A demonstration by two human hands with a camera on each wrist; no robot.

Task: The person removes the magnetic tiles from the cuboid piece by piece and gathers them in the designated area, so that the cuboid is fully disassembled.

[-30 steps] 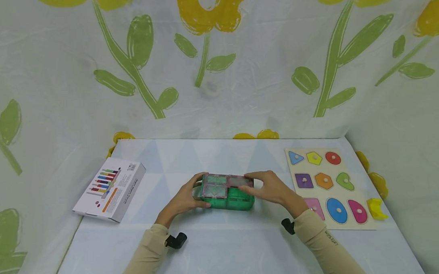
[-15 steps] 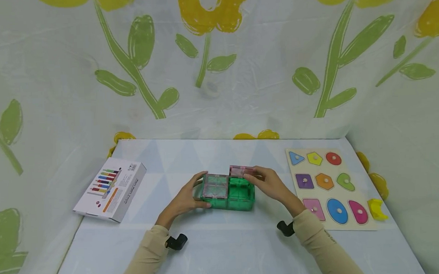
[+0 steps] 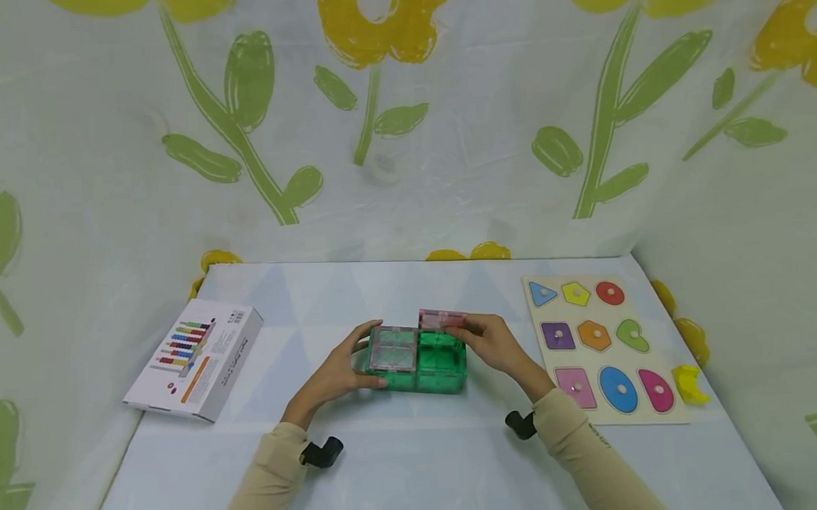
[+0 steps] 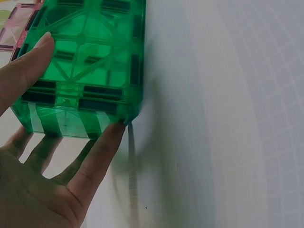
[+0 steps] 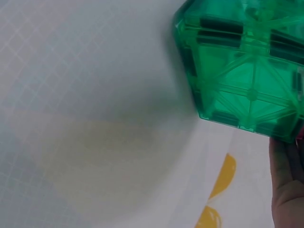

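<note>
A box built of green translucent magnetic tiles (image 3: 442, 380) sits mid-table in the head view. On its left half lies a flat pink translucent tile (image 3: 393, 350). My left hand (image 3: 333, 376) grips the box's left end, with the thumb on the near side; the left wrist view shows the fingers spread against the green end wall (image 4: 90, 61). My right hand (image 3: 494, 343) pinches a second pink tile (image 3: 441, 318), tilted up at the back right edge, leaving the green right half uncovered. In the right wrist view only part of this hand (image 5: 289, 199) shows, beside the green wall (image 5: 247, 90).
To the left lies a white box with a bead-rack picture (image 3: 196, 360). On the right is a wooden shape-puzzle board (image 3: 608, 349) with coloured knobbed pieces, and a small yellow piece (image 3: 690, 385) beside it. A flowered cloth (image 3: 480, 170) hangs behind the table.
The right-hand pink tile has shifted back and tilted up from the box's top, uncovering the green right half. My left hand keeps its grip. The whole head view has shifted slightly.
</note>
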